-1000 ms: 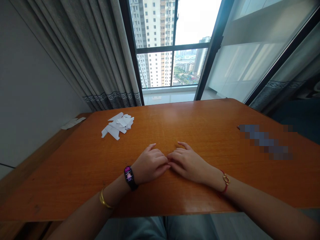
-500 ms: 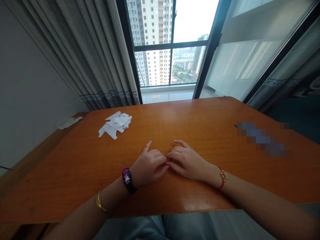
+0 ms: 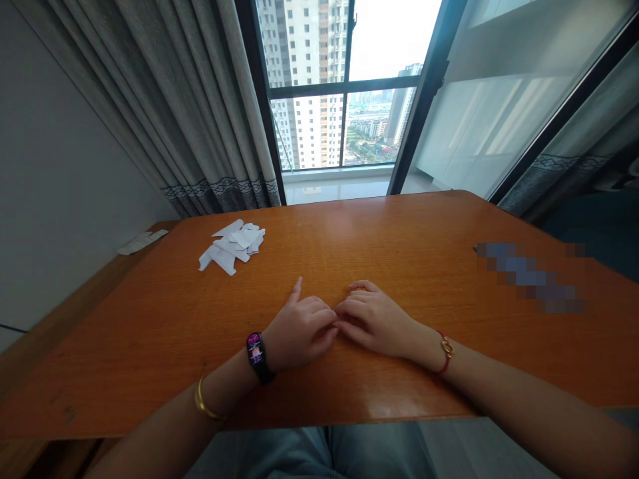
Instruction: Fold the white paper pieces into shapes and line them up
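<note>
My left hand (image 3: pixel 303 331) is over the near middle of the wooden table (image 3: pixel 164 346), its fingers curled in towards the thumb and the little finger sticking up. A black smart band and a gold bangle circle that wrist. Facing it, my right hand (image 3: pixel 375 318) has bent fingers and a thumb pinched together, with a red cord bracelet on the wrist. The fingertips of both hands meet. Anything between them is hidden or too small to make out. Beyond the left hand lies a loose pile of torn white paper pieces (image 3: pixel 234 245).
A blurred-out bluish item (image 3: pixel 526 273) lies on the table's right side. Some flat white paper (image 3: pixel 142 242) rests on a ledge by the left wall. A grey curtain (image 3: pixel 214 120) and a window (image 3: pixel 344 126) stand behind the table's far edge.
The view has shifted very slightly. Both hands stay fingertip to fingertip in nearly the same place; the left little finger points a little more upright. The paper pile has not moved.
</note>
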Available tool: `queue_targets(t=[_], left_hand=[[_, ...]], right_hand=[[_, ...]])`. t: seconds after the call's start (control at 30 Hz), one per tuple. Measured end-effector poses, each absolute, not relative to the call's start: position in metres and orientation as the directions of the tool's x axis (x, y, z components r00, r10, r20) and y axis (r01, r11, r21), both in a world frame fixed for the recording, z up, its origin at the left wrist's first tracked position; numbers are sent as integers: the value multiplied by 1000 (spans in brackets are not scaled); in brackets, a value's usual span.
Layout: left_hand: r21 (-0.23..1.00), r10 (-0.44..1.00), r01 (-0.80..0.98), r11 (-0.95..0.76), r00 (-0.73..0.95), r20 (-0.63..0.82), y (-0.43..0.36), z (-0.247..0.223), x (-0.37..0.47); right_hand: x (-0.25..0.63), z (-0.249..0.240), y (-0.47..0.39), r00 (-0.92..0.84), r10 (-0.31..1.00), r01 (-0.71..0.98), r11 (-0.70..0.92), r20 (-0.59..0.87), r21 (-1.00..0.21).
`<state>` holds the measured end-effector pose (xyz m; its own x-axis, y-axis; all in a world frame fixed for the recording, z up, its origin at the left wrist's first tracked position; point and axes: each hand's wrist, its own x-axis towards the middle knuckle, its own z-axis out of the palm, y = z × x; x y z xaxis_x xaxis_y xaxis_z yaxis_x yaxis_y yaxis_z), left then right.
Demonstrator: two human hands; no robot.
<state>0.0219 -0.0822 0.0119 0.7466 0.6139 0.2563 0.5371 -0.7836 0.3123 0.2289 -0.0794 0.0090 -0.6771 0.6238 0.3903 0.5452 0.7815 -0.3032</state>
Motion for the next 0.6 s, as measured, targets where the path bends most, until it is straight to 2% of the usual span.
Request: queue_targets(t=[0.6], left_hand=[[292, 595, 527, -799, 763, 251, -80, 9, 21]], right_hand=[[230, 8, -79, -695, 631, 529, 773, 343, -351]])
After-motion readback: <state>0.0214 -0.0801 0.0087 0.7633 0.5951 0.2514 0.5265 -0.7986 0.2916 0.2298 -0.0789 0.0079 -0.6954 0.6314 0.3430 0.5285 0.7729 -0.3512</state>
